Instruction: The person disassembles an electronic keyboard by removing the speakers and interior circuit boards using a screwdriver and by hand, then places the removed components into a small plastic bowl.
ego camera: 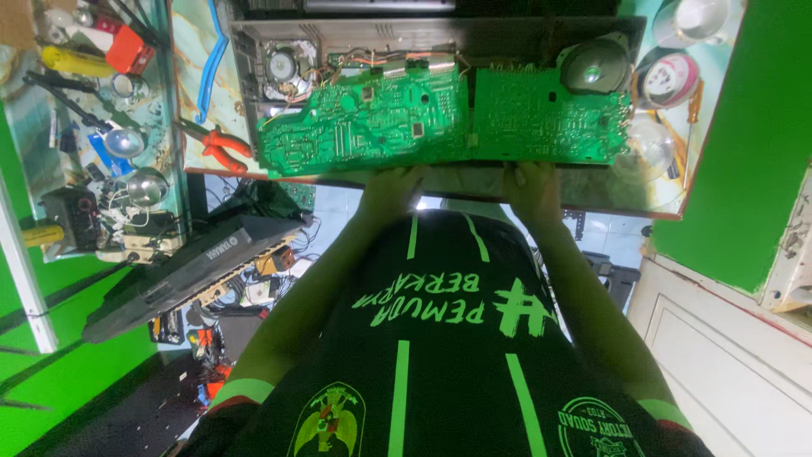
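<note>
1. L hand (391, 188): forearm runs up from lower left, fingers laid on near edge of the opened electronic keyboard chassis (355, 41), just below the large green circuit board (368, 118). Grip: fingers curl over the edge; whether anything is pinched, cannot tell.
2. R hand (531, 188): forearm up from lower right, fingers on same near edge, under the smaller green board (550, 118). Grip closure likewise cannot tell.
3. Hands apart, roughly level, palms down.
4. Worktop (194, 51): pale marbled top w/ red edging; chassis sits on it, near edge at worktop front. Red-handled pliers (216, 145) lie just left of chassis; blue strip (211, 63) beyond them.
5. Room: green walls; glass side shelf (51, 127) at left crowded w/ tools & parts; dark keyboard case (182, 271) leaning below it.
6. Chassis long axis runs left-right across view; boards face up, solder side showing; round speaker (596, 68) at R end, another (283, 63) at L.
</note>
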